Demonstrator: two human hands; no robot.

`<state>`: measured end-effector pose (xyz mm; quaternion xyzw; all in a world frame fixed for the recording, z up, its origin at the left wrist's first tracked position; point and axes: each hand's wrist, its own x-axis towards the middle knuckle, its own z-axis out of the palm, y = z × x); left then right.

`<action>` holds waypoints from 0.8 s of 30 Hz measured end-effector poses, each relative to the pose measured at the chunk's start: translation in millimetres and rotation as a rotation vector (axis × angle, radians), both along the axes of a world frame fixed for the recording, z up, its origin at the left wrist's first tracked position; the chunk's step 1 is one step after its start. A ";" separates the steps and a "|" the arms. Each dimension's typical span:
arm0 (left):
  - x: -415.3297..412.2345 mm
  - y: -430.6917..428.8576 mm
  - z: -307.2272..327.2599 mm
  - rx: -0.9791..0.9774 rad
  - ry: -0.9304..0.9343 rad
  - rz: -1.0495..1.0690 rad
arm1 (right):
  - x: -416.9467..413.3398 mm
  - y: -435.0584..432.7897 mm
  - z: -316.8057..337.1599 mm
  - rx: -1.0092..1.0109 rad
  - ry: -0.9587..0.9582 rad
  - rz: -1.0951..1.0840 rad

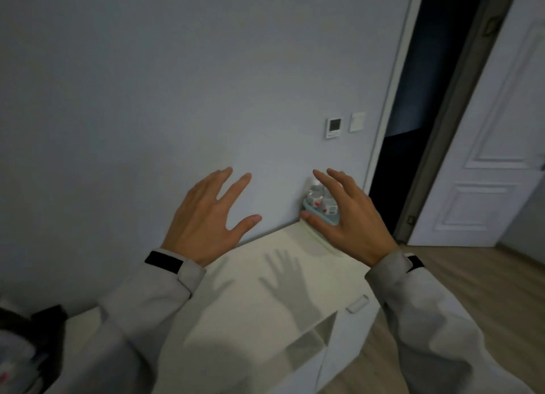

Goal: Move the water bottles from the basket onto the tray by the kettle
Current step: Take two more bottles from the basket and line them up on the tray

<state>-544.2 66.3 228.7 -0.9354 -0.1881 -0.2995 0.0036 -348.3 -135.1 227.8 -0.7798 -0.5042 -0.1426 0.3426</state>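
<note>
A small light-blue basket (pixel 309 210) stands at the far right corner of a white cabinet top (pixel 274 278), against the wall. Clear water bottles (pixel 316 195) with white and red labels stand upright in it. My right hand (pixel 348 216) hovers just in front of the basket with its fingers spread, hiding part of it and holding nothing. My left hand (pixel 211 216) is raised over the cabinet's far edge to the left, fingers apart, holding nothing. No tray or kettle is in view.
A grey wall rises behind the cabinet, with a thermostat (pixel 333 128) and a switch (pixel 357 121). A dark open doorway (pixel 413 128) and a white door (pixel 501 163) lie to the right. Dark items (pixel 26 343) sit at the lower left. Wood floor (pixel 460 278) shows at the right.
</note>
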 end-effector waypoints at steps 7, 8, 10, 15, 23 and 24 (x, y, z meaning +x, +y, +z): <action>158.5 0.1 -16.0 -0.028 -0.071 -0.102 | 135.4 -15.1 -8.3 -0.051 -0.054 -0.092; 180.8 2.4 -18.4 -0.043 -0.075 -0.109 | 155.8 -13.6 -8.9 -0.068 -0.063 -0.103; 223.0 5.9 -21.2 -0.082 -0.071 -0.119 | 195.2 -9.0 -9.0 -0.102 -0.059 -0.117; 309.7 17.2 -28.9 -0.114 -0.087 -0.114 | 279.3 8.9 -13.1 -0.132 -0.036 -0.112; 413.5 41.7 -82.1 -0.109 -0.046 -0.015 | 408.3 53.0 -58.5 -0.156 0.036 -0.020; 426.2 43.5 -89.8 -0.127 -0.021 0.008 | 425.8 58.8 -67.5 -0.158 0.048 -0.001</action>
